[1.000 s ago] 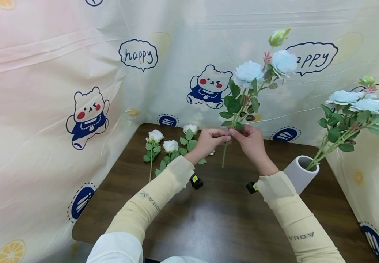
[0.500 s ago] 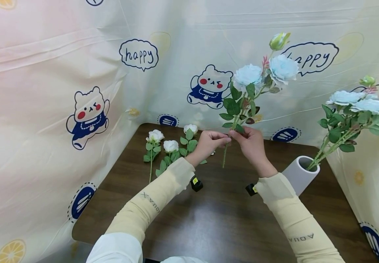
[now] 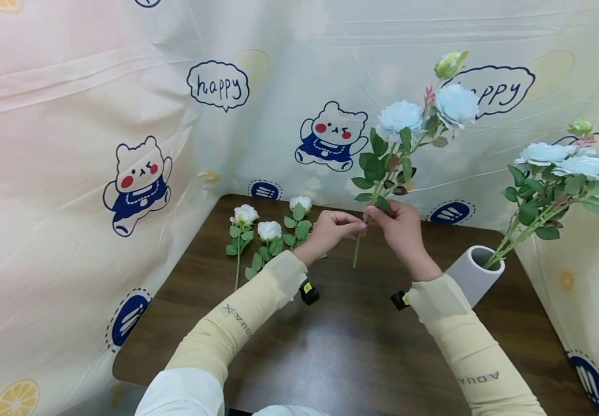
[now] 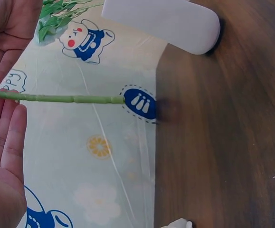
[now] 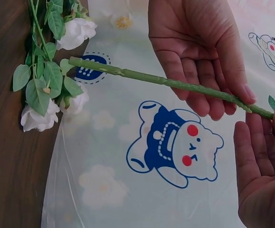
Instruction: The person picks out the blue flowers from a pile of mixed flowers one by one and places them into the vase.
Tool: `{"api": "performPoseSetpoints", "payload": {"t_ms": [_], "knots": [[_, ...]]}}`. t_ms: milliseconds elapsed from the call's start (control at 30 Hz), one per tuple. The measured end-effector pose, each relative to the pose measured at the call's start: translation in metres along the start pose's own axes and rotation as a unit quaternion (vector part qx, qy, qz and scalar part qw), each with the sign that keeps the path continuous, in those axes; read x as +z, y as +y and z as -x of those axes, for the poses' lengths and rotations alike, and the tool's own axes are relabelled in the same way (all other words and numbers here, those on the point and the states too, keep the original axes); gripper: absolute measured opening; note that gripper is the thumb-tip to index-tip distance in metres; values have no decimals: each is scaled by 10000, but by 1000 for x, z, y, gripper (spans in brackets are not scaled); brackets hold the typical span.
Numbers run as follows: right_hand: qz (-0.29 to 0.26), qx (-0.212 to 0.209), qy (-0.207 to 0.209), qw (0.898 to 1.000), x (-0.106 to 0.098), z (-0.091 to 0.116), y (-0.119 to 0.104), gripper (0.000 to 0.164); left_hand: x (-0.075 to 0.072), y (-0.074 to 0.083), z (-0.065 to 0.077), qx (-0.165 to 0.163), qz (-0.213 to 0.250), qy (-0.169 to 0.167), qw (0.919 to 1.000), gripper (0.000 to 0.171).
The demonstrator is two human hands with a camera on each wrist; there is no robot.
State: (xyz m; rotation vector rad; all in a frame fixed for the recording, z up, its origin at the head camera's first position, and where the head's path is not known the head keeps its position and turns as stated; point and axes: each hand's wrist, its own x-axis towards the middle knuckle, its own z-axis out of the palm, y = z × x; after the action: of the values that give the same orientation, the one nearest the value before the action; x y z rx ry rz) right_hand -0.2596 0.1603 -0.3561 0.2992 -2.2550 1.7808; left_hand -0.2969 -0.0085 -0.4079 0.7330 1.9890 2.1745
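Note:
In the head view a pale blue artificial flower [image 3: 400,120] with two blooms, a green bud and leaves stands over the back of the table, leaning right. My right hand [image 3: 402,231] pinches its stem just under the lowest leaves. Just below that, my left hand [image 3: 328,232] holds the same stem between thumb and fingers. The bare stem end hangs free beneath both hands. From the right wrist, the green stem [image 5: 151,78] runs across both hands' fingers, each thumb near or on it.
A white vase [image 3: 468,277] on the right of the brown table [image 3: 330,352] holds similar pale blue flowers [image 3: 543,155]. Several white roses [image 3: 270,231] lie at the back left. Patterned cloth [image 3: 273,115] hangs around the table. Each wrist carries a small black camera [image 3: 309,292].
The flower head has shifted a little to the right. My right hand has moved slightly right with it, and my left fingers sit slightly lower. Both hands still hold the stem.

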Motion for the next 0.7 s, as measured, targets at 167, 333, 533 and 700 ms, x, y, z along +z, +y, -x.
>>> {"api": "performPoseSetpoints", "payload": {"t_ms": [167, 333, 533, 700], "knots": [[173, 17, 55, 9998, -6, 0, 0, 34, 0, -3, 0, -13, 150, -15, 9999, 19], [416, -67, 156, 9990, -16, 2, -2, 35, 1, -8, -4, -79, 347, -83, 9993, 23], [610, -262, 289, 9974, -36, 4, -2, 34, 7, -16, -9, -173, 399, -83, 9990, 27], [665, -173, 585, 9959, -57, 9, -4, 34, 19, -30, -14, -453, 452, -173, 9978, 26]]}}
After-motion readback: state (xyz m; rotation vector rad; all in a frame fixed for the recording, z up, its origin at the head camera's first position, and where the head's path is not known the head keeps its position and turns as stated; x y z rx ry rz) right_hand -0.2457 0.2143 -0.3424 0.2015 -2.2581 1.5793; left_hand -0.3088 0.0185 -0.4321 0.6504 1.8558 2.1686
